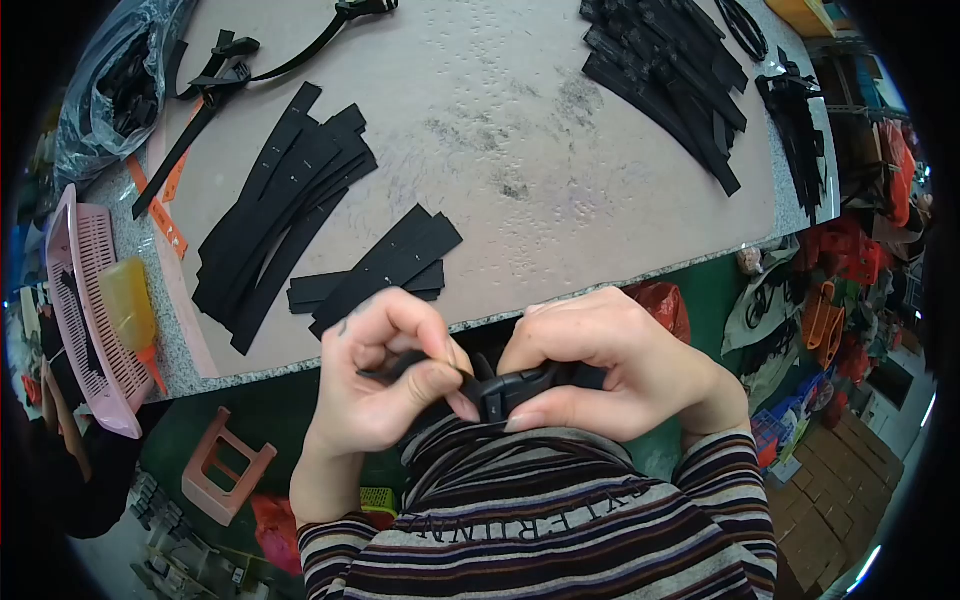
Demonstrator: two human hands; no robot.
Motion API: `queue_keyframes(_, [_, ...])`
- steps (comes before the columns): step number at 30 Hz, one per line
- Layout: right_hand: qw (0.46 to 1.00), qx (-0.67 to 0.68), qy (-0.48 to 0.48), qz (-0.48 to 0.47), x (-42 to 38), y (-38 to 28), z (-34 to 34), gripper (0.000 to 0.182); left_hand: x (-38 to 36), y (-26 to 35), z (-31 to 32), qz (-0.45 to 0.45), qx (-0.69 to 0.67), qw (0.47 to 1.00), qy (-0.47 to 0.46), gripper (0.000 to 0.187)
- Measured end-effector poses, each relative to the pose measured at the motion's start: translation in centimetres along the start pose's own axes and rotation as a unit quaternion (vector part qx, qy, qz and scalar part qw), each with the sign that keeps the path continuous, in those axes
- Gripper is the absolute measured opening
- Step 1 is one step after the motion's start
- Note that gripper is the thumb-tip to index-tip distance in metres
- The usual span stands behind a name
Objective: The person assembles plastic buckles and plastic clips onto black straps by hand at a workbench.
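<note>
Close to my body, just off the table's front edge, both hands hold a black plastic buckle with strap. My right hand (pixel 620 360) is closed around the black buckle (pixel 495 400), thumb below and fingers above. My left hand (pixel 385 375) pinches a thin black strap end at the buckle's left side; the fingers hide most of it. Thin black cords or straps (pixel 450 455) lie across my lap below the hands. On the table beyond my left hand rests a small stack of flat black strips (pixel 400 255).
A larger pile of black strips (pixel 285 210) lies on the left, another pile (pixel 670 80) at the far right. Buckled straps (pixel 225 75) and a plastic bag (pixel 115 90) sit back left. A pink basket (pixel 95 300) and yellow bottle (pixel 128 305) stand at the left edge.
</note>
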State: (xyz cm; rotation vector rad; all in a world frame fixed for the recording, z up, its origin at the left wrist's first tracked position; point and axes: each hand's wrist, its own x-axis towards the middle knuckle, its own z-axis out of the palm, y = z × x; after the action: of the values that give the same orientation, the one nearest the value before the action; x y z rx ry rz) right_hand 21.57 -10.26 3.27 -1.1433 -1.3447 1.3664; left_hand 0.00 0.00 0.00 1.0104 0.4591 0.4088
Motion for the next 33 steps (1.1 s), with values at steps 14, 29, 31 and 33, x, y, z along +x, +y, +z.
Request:
queue_keyframes(14, [0.997,0.008,-0.043,-0.063,0.5,1.0,-0.2,0.021,-0.4,1.6,-0.2,-0.112,-0.279,0.950,-0.089,0.074])
queue_keyframes(29, [0.994,0.087,-0.061,-0.036,0.5,1.8,-0.2,0.022,-1.0,1.8,1.8,-0.105,-0.098,0.990,0.010,0.011])
queue_keyframes(31, [0.995,0.072,-0.059,-0.046,0.5,1.8,-0.2,0.023,-1.0,2.0,2.2,-0.101,-0.079,0.991,0.032,0.011])
queue_keyframes(33, [0.996,0.061,-0.060,-0.036,0.5,1.4,-0.4,0.023,-1.0,2.1,2.2,-0.086,-0.011,0.996,0.032,0.011])
